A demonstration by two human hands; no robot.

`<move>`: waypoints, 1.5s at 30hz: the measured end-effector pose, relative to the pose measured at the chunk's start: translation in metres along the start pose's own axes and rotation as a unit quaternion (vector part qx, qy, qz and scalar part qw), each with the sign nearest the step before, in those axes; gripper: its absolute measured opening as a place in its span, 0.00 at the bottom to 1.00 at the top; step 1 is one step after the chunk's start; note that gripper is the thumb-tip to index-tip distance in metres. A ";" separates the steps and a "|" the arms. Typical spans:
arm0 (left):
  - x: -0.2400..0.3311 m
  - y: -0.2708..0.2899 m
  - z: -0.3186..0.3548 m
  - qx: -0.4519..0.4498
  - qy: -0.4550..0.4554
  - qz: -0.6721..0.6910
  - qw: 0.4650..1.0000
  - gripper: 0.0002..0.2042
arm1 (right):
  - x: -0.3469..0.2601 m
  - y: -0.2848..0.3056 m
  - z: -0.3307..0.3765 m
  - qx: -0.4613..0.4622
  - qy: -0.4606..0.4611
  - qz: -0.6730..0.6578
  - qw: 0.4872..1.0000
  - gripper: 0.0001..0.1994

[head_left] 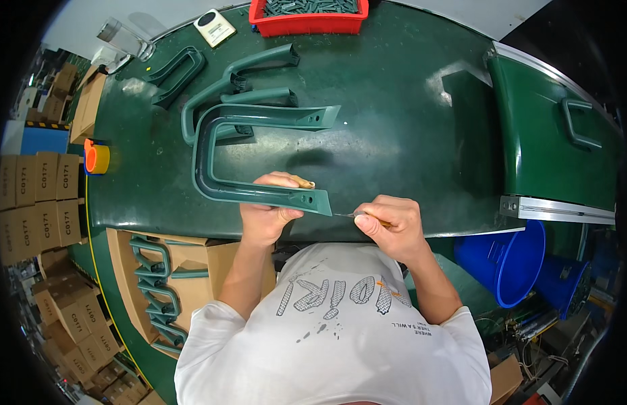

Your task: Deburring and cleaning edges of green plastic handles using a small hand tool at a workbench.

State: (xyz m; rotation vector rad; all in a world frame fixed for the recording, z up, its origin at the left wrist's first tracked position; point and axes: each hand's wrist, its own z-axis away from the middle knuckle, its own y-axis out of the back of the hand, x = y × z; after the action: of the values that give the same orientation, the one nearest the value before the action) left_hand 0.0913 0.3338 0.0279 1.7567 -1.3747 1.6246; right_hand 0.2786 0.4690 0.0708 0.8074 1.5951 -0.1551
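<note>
A large green U-shaped plastic handle (212, 155) lies on the dark green table (394, 135), its open end pointing right. My left hand (269, 209) grips the near arm of this handle close to its end. My right hand (387, 226) is shut on a small thin blade tool (347, 215) with an orange grip, its tip pointing left at the end of the handle's near arm. Two more green U-shaped handles (239, 81) lie behind the first one, and another handle (178, 71) sits further left.
A red bin (306, 23) of dark parts stands at the far edge beside a small white device (215, 27). An open carton (158, 283) with green handles sits at lower left. A conveyor (550, 135) carries one handle at right. Blue buckets (509, 263) stand below it. Stacked cartons fill the left.
</note>
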 end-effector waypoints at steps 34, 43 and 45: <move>0.002 -0.009 0.000 -0.051 0.003 0.006 0.999 0.20 | 0.001 0.003 -0.002 -0.083 -0.210 -0.231 0.946 0.18; 0.003 -0.009 -0.002 -0.029 0.010 -0.007 0.999 0.21 | -0.001 0.001 -0.001 -0.169 -0.130 -0.191 0.958 0.18; 0.005 -0.010 -0.002 -0.012 0.029 0.005 1.000 0.22 | 0.003 -0.004 0.003 -0.169 -0.058 -0.164 0.970 0.16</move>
State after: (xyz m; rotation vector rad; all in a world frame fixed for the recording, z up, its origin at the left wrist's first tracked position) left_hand 0.0980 0.3383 0.0364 1.6794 -1.3714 1.6448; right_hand 0.2785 0.4658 0.0659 0.2637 1.5792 -0.1583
